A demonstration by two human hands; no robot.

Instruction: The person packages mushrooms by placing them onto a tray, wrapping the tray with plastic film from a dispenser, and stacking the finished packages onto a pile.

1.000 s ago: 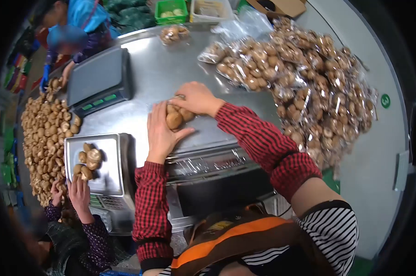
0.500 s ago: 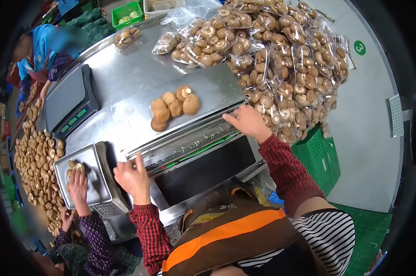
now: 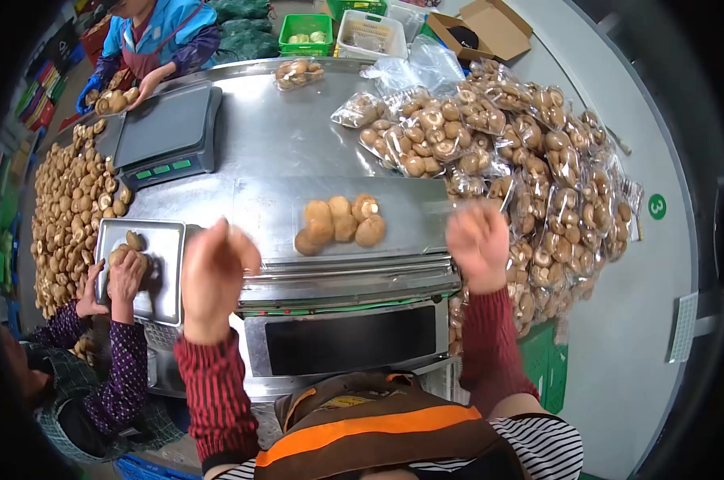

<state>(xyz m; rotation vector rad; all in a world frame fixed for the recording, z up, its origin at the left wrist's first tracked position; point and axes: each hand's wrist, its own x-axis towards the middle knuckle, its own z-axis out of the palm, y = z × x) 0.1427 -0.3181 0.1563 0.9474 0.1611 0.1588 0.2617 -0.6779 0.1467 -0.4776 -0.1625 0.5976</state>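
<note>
Several brown mushrooms [image 3: 343, 220] lie in a cluster on the flat metal plate [image 3: 266, 196] of a wrapping machine. My left hand [image 3: 216, 276] is raised beside the plate's left end, its fingers curled together and blurred. At the right end, my right hand [image 3: 478, 240] has its fingers pinched together, close to the bagged mushrooms. Whatever either hand grips is too faint to make out. Metal rollers [image 3: 346, 284] and a dark panel [image 3: 351, 340] lie between my forearms.
Bagged mushrooms [image 3: 530, 176] are heaped at right. Loose mushrooms [image 3: 70, 216] spread at far left, near a grey scale [image 3: 166, 128]. A co-worker's hand [image 3: 126, 276] touches mushrooms on a metal tray [image 3: 164, 280]; another person handles mushrooms at upper left. Green crate [image 3: 304, 48] stands behind.
The view has turned and shifted. Both my hands have risen from the machine's front edge toward the camera, and their fingers have closed. The mushroom cluster still lies on the plate.
</note>
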